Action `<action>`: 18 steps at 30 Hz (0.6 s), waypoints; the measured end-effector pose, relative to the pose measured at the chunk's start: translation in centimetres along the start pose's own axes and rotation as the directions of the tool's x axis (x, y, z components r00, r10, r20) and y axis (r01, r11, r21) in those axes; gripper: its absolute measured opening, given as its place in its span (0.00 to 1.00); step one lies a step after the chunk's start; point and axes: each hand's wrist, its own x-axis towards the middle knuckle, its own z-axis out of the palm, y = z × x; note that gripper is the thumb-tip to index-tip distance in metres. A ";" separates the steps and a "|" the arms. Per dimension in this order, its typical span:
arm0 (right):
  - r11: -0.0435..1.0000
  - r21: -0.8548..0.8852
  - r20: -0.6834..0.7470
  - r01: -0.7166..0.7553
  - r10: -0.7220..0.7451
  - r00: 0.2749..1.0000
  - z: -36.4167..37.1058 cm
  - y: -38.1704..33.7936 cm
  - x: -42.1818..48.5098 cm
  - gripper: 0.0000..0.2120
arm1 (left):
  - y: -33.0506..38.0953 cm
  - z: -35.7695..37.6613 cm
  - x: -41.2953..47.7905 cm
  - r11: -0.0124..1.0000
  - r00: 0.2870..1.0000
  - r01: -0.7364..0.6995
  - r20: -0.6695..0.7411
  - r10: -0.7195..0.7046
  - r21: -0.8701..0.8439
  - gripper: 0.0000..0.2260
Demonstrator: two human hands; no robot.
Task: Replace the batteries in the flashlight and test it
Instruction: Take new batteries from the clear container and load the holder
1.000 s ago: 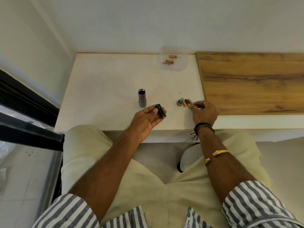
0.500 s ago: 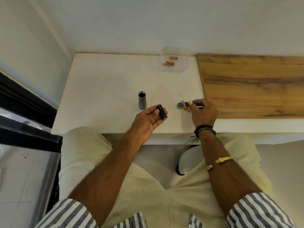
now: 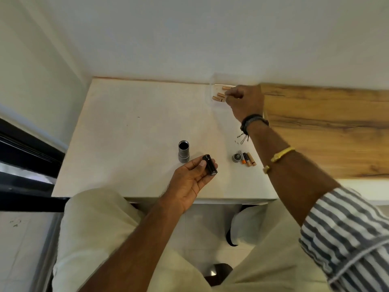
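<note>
Head view: we see the left hand (image 3: 189, 180) palm-up over the front edge of the bench (image 3: 136, 123), its thumb and curled fingers (image 3: 194, 165) gripping a black holder (image 3: 209, 165) that lies slantwise across the fingertips. Just beyond it the flashlight (image 3: 183, 153) stands upright on the bench, open end up, apart from the hand. To its right lie the cap (image 3: 236, 158) and three loose batteries (image 3: 248, 159), side by side. The right hand (image 3: 246, 100) reaches into a clear tray (image 3: 211, 87) at the back edge, its fingers (image 3: 230, 94) bunched just beside the copper batteries (image 3: 219, 97) there; we cannot tell whether they hold one.
</note>
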 end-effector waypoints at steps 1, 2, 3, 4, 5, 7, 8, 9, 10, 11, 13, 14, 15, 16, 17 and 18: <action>0.997 -0.078 0.024 0.013 -0.012 1.000 0.5 -0.1 1.3 0.07 | 0.0 -0.1 0.1 1.000 1.000 0.001 -0.003 -0.001 0.001 0.09; 0.990 -0.142 0.052 0.026 -0.019 0.998 1.0 -0.1 2.4 0.07 | 0.0 -0.1 0.1 1.000 1.000 0.002 -0.006 -0.002 0.002 0.09; 0.980 -0.194 0.083 0.034 -0.018 0.996 1.5 0.0 3.5 0.07 | 0.0 -0.2 0.3 1.000 1.000 0.002 -0.009 -0.002 0.001 0.09; 0.968 -0.247 0.116 0.045 -0.016 0.993 2.0 0.1 4.3 0.07 | 0.0 -0.2 0.4 1.000 1.000 0.002 -0.012 -0.002 -0.001 0.10; 0.950 -0.307 0.150 0.056 -0.010 0.989 2.5 0.2 5.1 0.07 | 0.0 -0.2 0.5 1.000 1.000 0.003 -0.014 -0.003 -0.005 0.10; 0.907 -0.413 0.216 0.084 0.009 0.976 3.5 0.2 6.3 0.04 | -0.1 -0.3 0.7 1.000 1.000 0.006 -0.015 -0.006 -0.018 0.10; 0.885 -0.455 0.234 0.096 0.015 0.972 3.9 0.3 6.7 0.03 | -0.1 -0.3 0.7 1.000 1.000 0.009 -0.015 -0.010 -0.026 0.10; 0.865 -0.491 0.235 0.100 0.021 0.972 4.4 0.4 7.1 0.04 | 0.0 -0.4 0.8 0.999 1.000 0.012 -0.013 -0.012 -0.031 0.11; 0.847 -0.522 0.225 0.099 0.024 0.974 4.7 0.5 7.4 0.05 | 0.0 -0.4 0.7 0.999 1.000 0.013 -0.010 -0.013 -0.035 0.12; 0.835 -0.543 0.211 0.093 0.028 0.977 5.1 0.8 7.7 0.07 | 0.0 -0.4 0.7 0.999 1.000 0.014 -0.007 -0.014 -0.038 0.12; 0.826 -0.559 0.186 0.077 0.034 0.982 5.6 1.4 8.3 0.08 | 0.0 -0.4 0.7 0.999 1.000 0.012 -0.003 -0.012 -0.042 0.13; 0.827 -0.559 0.181 0.068 0.042 0.983 5.6 1.4 8.4 0.09 | 0.1 -0.4 0.7 0.999 1.000 0.010 -0.002 -0.010 -0.041 0.12; 0.829 -0.557 0.183 0.059 0.053 0.982 5.6 1.5 8.5 0.09 | 0.0 -0.3 0.7 0.999 1.000 0.008 -0.002 -0.008 -0.040 0.12; 0.831 -0.554 0.186 0.054 0.061 0.981 5.3 1.4 8.4 0.09 | 0.0 -0.3 0.6 0.999 1.000 0.007 -0.001 -0.007 -0.041 0.11; 0.833 -0.551 0.192 0.049 0.069 0.979 5.1 1.4 8.3 0.10 | 0.0 -0.2 0.6 0.999 1.000 0.007 -0.002 -0.007 -0.040 0.11; 0.838 -0.543 0.196 0.049 0.070 0.978 4.7 1.3 8.0 0.11 | 0.0 -0.2 0.6 0.999 1.000 0.007 -0.003 -0.007 -0.039 0.11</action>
